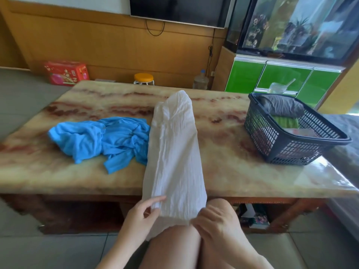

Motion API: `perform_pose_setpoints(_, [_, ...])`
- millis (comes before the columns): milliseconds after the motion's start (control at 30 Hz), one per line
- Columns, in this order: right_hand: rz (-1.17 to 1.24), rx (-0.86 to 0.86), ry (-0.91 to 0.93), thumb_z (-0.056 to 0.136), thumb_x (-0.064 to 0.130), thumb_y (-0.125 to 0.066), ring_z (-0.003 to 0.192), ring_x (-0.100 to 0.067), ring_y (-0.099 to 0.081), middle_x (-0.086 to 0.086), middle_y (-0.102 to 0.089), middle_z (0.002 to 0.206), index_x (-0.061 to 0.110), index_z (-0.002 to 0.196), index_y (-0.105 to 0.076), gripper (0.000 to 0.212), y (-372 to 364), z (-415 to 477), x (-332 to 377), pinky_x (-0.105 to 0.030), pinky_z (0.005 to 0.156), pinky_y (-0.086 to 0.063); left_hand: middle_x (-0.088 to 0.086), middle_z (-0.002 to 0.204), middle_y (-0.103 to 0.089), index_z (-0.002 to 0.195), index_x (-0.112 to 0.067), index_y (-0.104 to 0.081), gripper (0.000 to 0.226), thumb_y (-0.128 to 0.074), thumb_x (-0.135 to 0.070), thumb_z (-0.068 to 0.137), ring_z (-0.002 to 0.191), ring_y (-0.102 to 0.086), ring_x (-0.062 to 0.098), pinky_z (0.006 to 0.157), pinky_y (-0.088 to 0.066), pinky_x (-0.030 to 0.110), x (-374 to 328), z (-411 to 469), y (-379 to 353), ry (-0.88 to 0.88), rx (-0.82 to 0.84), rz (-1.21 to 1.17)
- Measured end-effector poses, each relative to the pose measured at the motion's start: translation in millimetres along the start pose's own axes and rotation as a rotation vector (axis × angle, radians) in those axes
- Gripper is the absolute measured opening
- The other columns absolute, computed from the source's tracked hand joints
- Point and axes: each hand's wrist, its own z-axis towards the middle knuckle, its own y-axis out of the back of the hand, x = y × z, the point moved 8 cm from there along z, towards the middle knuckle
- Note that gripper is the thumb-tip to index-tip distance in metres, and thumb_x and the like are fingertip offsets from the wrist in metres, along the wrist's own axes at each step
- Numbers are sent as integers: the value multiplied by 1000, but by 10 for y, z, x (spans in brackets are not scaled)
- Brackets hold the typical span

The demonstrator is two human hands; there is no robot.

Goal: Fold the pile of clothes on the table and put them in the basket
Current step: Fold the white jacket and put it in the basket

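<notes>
Left hand [141, 212] and right hand [215, 224] held the near end of a long white cloth [172, 152] on a table [233, 171].

The marbled table filled most of the view. The cloth, crinkled and folded into a narrow strip, lay with its long axis running straight away from the person, its near end hanging off the front edge. A crumpled blue top [108, 138] touched its left side. The basket [291, 152], holding folded clothes, stood well to the right, nearer the right hand. The left thumb and forefinger pinched the cloth's left edge. The right fingers curled round its right corner. The next fold would likely carry the near end away along that axis.
</notes>
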Motion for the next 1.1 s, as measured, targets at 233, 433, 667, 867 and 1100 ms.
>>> perform_pose_setpoints(233, [242,53,-206,87,10,-55,84,-7,-53,15,-56,87,26,96,-64,21,69,-26,-330,-25,76,-45,-16,112,-52,105,-71,-48,61,-54,-12,93,111,-43,-2,91,-31,3,263,-17,139,-66,-130,45])
perform_pose_setpoints(433, [34,439,-28,68,-21,-40,145,-4,0,20,-1,157,38,149,-15,103,-163,169,-572,-22,118,-1,-5,140,-34,146,-39,-25,110,-60,24,63,127,-39,15,108,-37,35,449,9,366,-366,-258,613])
perform_pose_setpoints(667, [-15,408,265,84,-11,-46,145,-16,-17,2,-24,155,18,139,-42,63,-459,364,-637,-36,118,-17,9,156,-18,149,-25,-23,111,-65,18,56,142,-23,26,112,-24,46,202,280,35,-831,19,1118])
perform_pose_setpoints(867, [47,379,237,88,12,-57,138,-7,-32,12,-46,142,25,114,-64,30,-512,375,-829,-34,114,-26,-8,140,-49,122,-30,-61,46,-21,-15,104,136,-36,11,113,-24,32,-25,444,-90,-1159,87,975])
perform_pose_setpoints(1100, [696,257,-837,93,24,-58,48,2,-39,14,-44,51,14,54,-44,43,-481,545,-1387,-18,49,-31,4,80,-68,81,-16,-68,18,-59,-30,87,75,-62,12,70,-47,26,-13,1171,280,-74,-58,-223])
